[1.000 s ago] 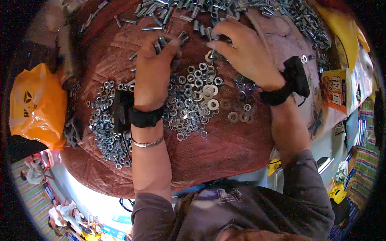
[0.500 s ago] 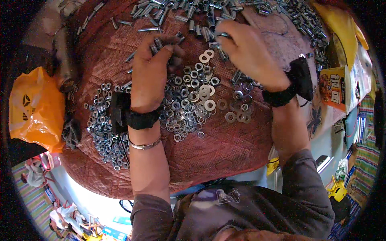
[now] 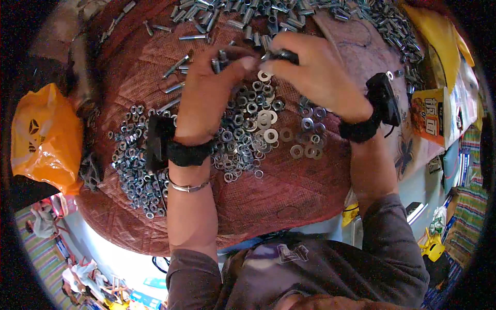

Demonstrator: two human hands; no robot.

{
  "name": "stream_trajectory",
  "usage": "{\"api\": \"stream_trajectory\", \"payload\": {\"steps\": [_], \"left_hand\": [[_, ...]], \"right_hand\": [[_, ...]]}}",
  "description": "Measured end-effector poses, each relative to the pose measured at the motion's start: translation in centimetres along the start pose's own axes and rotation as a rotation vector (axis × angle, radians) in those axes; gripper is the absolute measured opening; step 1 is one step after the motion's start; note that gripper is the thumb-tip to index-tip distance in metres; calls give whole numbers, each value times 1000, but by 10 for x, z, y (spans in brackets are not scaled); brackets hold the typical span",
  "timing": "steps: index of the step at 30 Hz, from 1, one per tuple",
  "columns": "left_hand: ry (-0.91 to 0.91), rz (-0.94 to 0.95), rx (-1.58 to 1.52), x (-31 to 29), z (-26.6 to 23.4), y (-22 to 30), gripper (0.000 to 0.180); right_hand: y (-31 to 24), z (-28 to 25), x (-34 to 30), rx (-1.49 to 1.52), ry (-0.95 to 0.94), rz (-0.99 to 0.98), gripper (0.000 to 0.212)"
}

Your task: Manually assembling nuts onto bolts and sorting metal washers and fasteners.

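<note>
Over the red-brown cloth, my left hand (image 3: pixel 213 85) is closed around a few shiny metal pieces, of which a short bolt-like piece (image 3: pixel 217 64) shows between the fingers. Close to its fingertips, my right hand (image 3: pixel 310 70) is closed on small metal sleeves (image 3: pixel 283 55), partly hidden and blurred. Both hands meet above a heap of flat washers (image 3: pixel 264 120) and hex nuts (image 3: pixel 251 107). Left of my left hand lie long bolts (image 3: pixel 177 67). Beyond the hands, many metal sleeves (image 3: pixel 250 15) are spread.
A second pile of nuts (image 3: pixel 135 175) lies beside my left forearm. An orange plastic bag (image 3: pixel 46 139) stands at the left. On the right are more metal sleeves (image 3: pixel 398 41), a printed box (image 3: pixel 430 116) and a yellow bag (image 3: pixel 439 41). The cloth (image 3: pixel 279 201) drops off at a curved near edge.
My left hand has moved right and my right hand slightly down, so their fingertips are now close together. The bolts left of my left hand show more fully.
</note>
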State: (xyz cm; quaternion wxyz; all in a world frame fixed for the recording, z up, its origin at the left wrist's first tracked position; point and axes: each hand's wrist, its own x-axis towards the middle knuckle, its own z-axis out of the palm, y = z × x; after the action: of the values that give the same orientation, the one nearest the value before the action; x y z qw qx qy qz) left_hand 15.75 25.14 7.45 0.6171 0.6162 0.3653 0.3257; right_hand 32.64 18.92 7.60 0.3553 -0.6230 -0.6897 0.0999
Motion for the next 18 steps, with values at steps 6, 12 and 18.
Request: {"api": "stream_trajectory", "payload": {"steps": [6, 12, 18], "left_hand": [[-58, -3, -97, -2, -3, -3, 12], [46, -92, -416, 2, -15, -10, 13], [3, -77, -508, 0, -15, -10, 14]], "right_hand": [[-20, 10, -3, -60, 13, -81, 21], [-16, 0, -5, 195, 53, 15, 23], [-27, 11, -8, 270, -34, -35, 30]]}}
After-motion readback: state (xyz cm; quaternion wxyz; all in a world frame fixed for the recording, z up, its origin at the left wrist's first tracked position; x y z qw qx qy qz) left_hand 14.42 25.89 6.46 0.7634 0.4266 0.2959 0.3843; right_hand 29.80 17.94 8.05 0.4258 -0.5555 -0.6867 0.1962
